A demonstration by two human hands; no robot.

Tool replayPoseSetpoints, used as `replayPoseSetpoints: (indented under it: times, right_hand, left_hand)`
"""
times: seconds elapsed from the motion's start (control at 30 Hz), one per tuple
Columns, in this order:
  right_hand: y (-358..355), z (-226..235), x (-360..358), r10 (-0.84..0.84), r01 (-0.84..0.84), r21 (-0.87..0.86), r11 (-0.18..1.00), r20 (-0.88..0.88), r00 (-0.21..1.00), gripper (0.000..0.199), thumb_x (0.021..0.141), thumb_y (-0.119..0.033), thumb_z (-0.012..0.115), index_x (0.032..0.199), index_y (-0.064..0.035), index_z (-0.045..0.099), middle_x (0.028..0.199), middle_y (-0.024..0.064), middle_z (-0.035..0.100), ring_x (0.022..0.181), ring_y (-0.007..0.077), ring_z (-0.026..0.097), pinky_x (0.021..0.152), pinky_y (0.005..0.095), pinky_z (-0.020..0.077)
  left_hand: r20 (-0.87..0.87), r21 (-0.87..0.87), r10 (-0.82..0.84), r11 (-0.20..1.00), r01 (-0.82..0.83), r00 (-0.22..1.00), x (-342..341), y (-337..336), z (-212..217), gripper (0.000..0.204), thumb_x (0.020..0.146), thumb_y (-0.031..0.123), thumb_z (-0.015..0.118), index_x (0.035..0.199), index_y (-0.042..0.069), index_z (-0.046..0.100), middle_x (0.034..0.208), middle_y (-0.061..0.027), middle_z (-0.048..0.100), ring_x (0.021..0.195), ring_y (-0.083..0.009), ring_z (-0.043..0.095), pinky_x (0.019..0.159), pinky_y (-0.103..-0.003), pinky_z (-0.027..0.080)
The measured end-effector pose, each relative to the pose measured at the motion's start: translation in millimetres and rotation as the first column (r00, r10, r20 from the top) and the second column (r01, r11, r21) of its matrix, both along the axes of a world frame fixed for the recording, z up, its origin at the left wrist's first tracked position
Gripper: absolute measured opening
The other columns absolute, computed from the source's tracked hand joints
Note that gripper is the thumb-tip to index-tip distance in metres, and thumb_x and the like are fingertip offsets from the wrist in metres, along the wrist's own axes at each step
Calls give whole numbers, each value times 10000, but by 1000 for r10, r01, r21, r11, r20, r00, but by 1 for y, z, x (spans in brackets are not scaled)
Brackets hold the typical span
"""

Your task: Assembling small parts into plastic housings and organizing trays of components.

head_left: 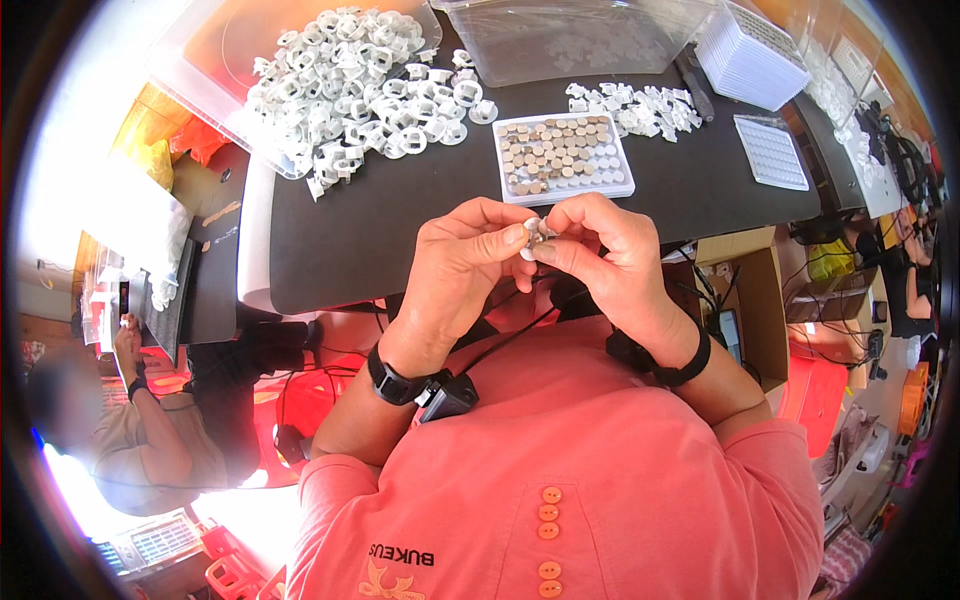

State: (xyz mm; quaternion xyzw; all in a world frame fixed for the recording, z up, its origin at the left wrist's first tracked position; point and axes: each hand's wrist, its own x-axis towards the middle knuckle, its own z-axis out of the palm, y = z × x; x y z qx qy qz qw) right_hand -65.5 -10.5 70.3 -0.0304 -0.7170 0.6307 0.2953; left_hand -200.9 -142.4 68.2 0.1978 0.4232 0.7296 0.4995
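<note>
**Both hands pinch one small part at the near table edge**

At far left, a loose heap of white plastic rings (360, 80) spreads over the black table (400, 230). Nearer, the left hand (455, 265) curls, thumb and forefinger closed on a small white-and-metal part (537, 235). Just beyond lies a white tray of tan discs (563, 157). From the right, the right hand (610, 255) pinches the same part.

Small white part (537, 232) mostly hidden between fingertips of left hand (462, 262) and right hand (605, 255).
</note>
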Motion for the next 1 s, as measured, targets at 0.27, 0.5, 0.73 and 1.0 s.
replayPoseSetpoints:
  times: [0.27,0.5,0.73,1.0]
  right_hand:
    - [0,-3,-4,60,-59,-126,990,7,998,73,922,29,666,921,35,592,804,75,678,716,143,693,649,265,545]
    - [-5,5,-8,56,-42,-295,954,38,998,83,904,39,676,877,29,598,775,75,663,678,140,665,633,260,524]
    - [-3,11,-12,51,-9,-317,948,125,991,85,900,55,660,853,23,597,771,64,656,650,119,632,616,252,503]
    - [-5,14,-15,-14,52,-245,968,152,988,74,899,65,647,885,15,594,782,34,652,693,98,630,627,257,512]
  left_hand:
    - [35,26,25,999,-26,999,0,1,-1,212,945,100,677,1072,-68,650,947,-140,688,734,-197,647,615,-315,528]
    - [-13,35,23,999,-22,1000,-2,0,-6,250,968,173,653,1098,-40,641,992,-139,684,771,-217,657,629,-343,547]
    - [-12,64,46,997,-45,999,0,0,-4,253,975,177,643,1107,-39,639,984,-119,676,759,-214,649,634,-350,537]
    - [11,90,78,993,-79,997,4,3,-5,251,983,176,632,1124,-32,638,990,-114,672,799,-208,652,653,-355,536]
